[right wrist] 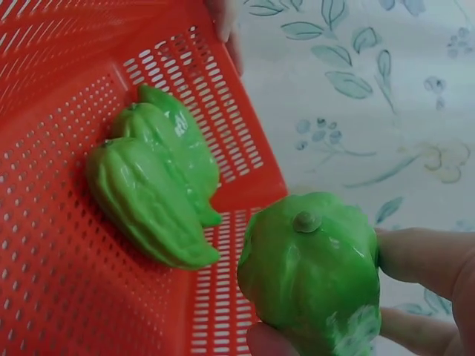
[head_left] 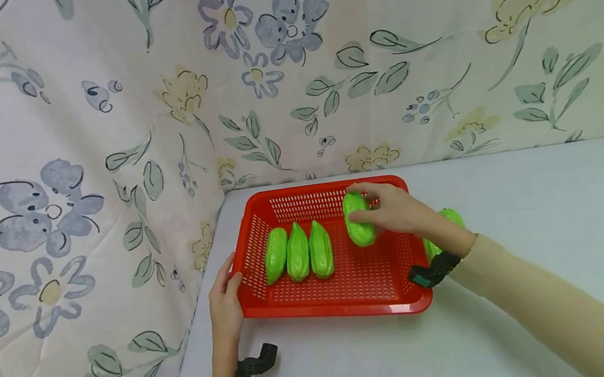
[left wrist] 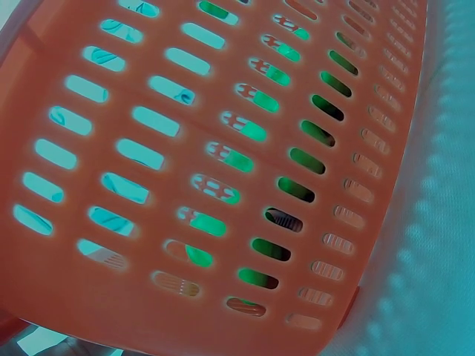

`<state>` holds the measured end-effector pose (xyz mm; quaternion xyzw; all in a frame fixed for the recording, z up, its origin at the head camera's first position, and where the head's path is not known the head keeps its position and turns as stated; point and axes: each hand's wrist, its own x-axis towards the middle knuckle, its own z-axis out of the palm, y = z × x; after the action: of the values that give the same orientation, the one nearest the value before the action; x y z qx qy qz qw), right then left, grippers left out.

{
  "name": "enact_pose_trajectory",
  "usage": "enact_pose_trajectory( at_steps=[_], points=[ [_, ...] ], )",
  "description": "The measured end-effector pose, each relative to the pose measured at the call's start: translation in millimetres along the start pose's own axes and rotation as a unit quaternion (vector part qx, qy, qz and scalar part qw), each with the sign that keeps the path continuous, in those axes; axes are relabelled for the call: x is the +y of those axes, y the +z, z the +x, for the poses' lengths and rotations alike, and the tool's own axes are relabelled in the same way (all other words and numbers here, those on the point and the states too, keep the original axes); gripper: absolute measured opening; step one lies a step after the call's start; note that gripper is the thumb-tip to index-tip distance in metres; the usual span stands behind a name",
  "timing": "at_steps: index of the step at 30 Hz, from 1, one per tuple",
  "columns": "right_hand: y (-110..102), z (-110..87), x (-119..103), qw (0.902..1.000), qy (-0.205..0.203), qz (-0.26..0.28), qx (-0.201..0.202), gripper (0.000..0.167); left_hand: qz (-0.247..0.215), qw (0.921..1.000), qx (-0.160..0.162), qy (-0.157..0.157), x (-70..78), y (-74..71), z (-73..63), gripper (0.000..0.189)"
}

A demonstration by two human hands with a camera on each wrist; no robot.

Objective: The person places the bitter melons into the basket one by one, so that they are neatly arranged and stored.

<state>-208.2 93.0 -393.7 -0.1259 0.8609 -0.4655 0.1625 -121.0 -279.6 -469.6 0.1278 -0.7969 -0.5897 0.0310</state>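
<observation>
A red plastic basket (head_left: 337, 315) with slotted walls sits on the white table. Three glossy green ribbed gourds (head_left: 297, 252) with pointed ends lie side by side in its left half. Over the basket's right half, my right hand (head_left: 394, 204) grips another green gourd (head_left: 358, 219) between thumb and fingers; its stem end (right wrist: 306, 221) faces the right wrist camera. My left hand (head_left: 226, 308) holds the basket's left rim, thumb near the edge and fingers along the outside. The left wrist view is filled by the basket's slotted wall (left wrist: 200, 178).
More green gourd surface (head_left: 451, 216) shows on the table right of the basket, partly hidden by my right forearm. A flowered cloth (head_left: 354, 65) hangs behind and to the left of the table (head_left: 551, 231).
</observation>
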Motion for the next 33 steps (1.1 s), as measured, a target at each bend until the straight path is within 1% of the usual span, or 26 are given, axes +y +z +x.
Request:
enact_pose_trajectory(
  at_steps=[5,10,15,19,25,27,33],
  points=[
    [14,9.5,3,0.9978,0.001,-0.066,0.008,0.066,-0.002,1.0,0.0,-0.004,0.8,-0.5,-0.5,0.047],
    [31,22.5,8,0.9939,0.005,-0.11,-0.011,0.065,0.002,1.0,0.0,0.001,0.9,-0.9,-0.8,0.047],
    [45,35.5,11,0.9882,0.013,-0.147,-0.04,0.064,0.003,1.0,0.001,0.003,0.4,-1.1,-1.5,0.047],
    [54,42.0,9,0.9839,0.02,-0.167,-0.059,0.065,0.002,1.0,-0.001,0.0,0.6,-1.2,-1.8,0.047],
    [65,46.2,5,0.9756,0.043,-0.203,-0.072,0.067,0.003,1.0,-0.003,0.0,1.3,-0.9,-1.6,0.047],
    [68,46.6,4,0.9747,0.052,-0.205,-0.073,0.066,0.004,1.0,-0.003,0.002,1.2,-0.8,-1.4,0.047],
    [76,47.7,3,0.9762,0.066,-0.193,-0.075,0.068,0.002,1.0,-0.005,0.003,0.4,0.0,-1.1,0.046]
  ],
)
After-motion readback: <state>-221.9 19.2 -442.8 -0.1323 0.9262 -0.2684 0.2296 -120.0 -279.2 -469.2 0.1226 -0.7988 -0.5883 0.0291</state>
